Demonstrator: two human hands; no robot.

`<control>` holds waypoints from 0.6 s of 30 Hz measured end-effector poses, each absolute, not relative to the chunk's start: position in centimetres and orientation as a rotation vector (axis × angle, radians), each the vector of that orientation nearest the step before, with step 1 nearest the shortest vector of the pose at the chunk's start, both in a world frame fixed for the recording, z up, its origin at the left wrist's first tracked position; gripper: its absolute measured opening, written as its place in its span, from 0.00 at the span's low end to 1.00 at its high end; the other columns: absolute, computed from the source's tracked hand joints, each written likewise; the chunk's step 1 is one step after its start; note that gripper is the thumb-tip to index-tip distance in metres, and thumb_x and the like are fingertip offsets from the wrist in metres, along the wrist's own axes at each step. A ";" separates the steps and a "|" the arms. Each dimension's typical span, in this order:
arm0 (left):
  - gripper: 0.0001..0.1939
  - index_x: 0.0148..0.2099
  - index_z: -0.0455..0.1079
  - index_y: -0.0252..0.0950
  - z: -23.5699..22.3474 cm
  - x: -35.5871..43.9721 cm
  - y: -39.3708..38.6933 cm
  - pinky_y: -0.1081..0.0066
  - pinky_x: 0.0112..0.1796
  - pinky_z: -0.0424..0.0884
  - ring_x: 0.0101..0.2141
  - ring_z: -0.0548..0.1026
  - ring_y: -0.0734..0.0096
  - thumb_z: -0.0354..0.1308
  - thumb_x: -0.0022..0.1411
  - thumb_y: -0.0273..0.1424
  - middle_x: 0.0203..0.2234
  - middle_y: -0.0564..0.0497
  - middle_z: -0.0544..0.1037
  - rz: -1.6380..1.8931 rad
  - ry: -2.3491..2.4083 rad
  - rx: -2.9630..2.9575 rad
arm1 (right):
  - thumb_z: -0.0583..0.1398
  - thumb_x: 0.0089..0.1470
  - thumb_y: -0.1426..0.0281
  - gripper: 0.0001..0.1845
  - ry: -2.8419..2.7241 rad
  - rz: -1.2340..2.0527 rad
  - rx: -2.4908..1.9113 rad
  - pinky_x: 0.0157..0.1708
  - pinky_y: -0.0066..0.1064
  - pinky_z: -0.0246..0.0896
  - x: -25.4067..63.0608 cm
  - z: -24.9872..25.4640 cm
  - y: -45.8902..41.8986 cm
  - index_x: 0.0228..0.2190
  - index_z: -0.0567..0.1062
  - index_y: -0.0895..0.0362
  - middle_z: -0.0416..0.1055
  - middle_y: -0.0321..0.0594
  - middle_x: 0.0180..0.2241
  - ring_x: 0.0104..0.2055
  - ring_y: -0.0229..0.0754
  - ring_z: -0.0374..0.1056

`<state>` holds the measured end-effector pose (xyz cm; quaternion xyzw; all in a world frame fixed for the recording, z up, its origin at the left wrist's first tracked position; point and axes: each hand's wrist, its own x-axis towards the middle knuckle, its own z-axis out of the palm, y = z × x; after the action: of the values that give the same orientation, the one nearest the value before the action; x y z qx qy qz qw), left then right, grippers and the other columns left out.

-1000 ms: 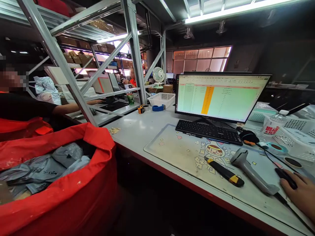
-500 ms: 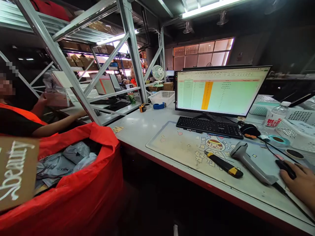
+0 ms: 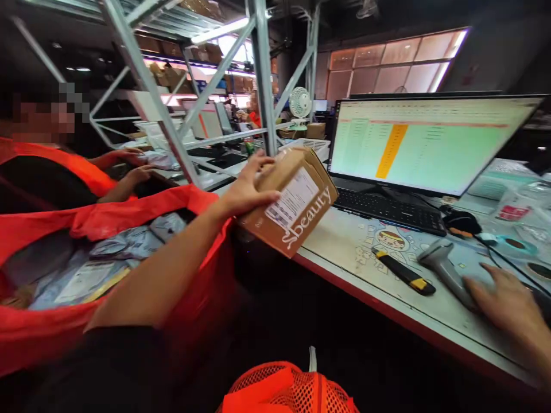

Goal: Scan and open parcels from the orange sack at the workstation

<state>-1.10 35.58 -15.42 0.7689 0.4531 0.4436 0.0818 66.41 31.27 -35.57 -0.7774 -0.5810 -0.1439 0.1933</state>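
Note:
My left hand [image 3: 252,186] grips a brown cardboard box [image 3: 275,232] with white "beauty" lettering and a white shipping label. The box is tilted over the near edge of the desk. My right hand [image 3: 508,295], somewhat blurred, is at the grey barcode scanner [image 3: 447,275], with its fingers apart beside the handle; whether it touches the scanner I cannot tell. A dark mouse [image 3: 538,299] shows partly behind that hand. To the scanner's left lies a black and yellow utility knife [image 3: 404,272] on the printed desk mat [image 3: 344,232].
A red bag [image 3: 206,281] of grey parcels stands left of the desk, under my left forearm. A monitor [image 3: 422,143] and black keyboard [image 3: 391,209] are at the back. A bottle [image 3: 512,209] and tape roll [image 3: 514,244] lie right. Another person [image 3: 51,166] works beyond the bag.
The box has come from above the red bag to the desk's edge, and my left hand now shows on it. My right hand has left the mouse and moved left to the scanner.

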 end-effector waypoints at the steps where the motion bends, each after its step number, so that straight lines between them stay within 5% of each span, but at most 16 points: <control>1: 0.53 0.68 0.64 0.43 -16.0 1.8 37.0 0.40 0.69 0.57 0.71 0.56 0.36 0.69 0.45 0.63 0.77 0.46 0.47 1.199 1.325 2.364 | 0.42 0.63 0.43 0.49 -1.639 -0.389 -2.187 0.70 0.49 0.54 65.1 -34.9 31.0 0.66 0.67 0.67 0.64 0.64 0.65 0.69 0.64 0.58; 4: 0.50 0.70 0.64 0.46 -16.8 8.9 39.0 0.35 0.70 0.51 0.73 0.52 0.33 0.70 0.47 0.55 0.78 0.45 0.48 0.735 1.243 2.578 | 0.41 0.66 0.46 0.45 -1.571 -0.439 -2.266 0.70 0.51 0.52 63.3 -33.5 30.4 0.67 0.67 0.65 0.60 0.60 0.68 0.70 0.66 0.56; 8: 0.49 0.74 0.57 0.56 -16.3 12.9 39.6 0.25 0.66 0.51 0.73 0.49 0.32 0.65 0.54 0.58 0.79 0.51 0.46 0.255 1.147 2.769 | 0.43 0.68 0.47 0.41 -1.386 -0.509 -2.329 0.69 0.54 0.52 64.9 -33.2 29.9 0.68 0.68 0.59 0.53 0.56 0.73 0.72 0.68 0.52; 18: 0.45 0.73 0.61 0.53 -16.6 12.5 39.3 0.32 0.68 0.54 0.72 0.54 0.40 0.59 0.59 0.64 0.77 0.52 0.54 0.340 1.173 2.791 | 0.45 0.67 0.46 0.41 -1.296 -0.392 -2.388 0.66 0.57 0.58 70.1 -35.7 30.2 0.71 0.65 0.54 0.54 0.57 0.72 0.69 0.71 0.58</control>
<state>12.54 39.25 -16.61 0.9151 0.3845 0.1115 0.0476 70.07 30.21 -35.74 -0.8528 -0.4629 -0.1399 0.1972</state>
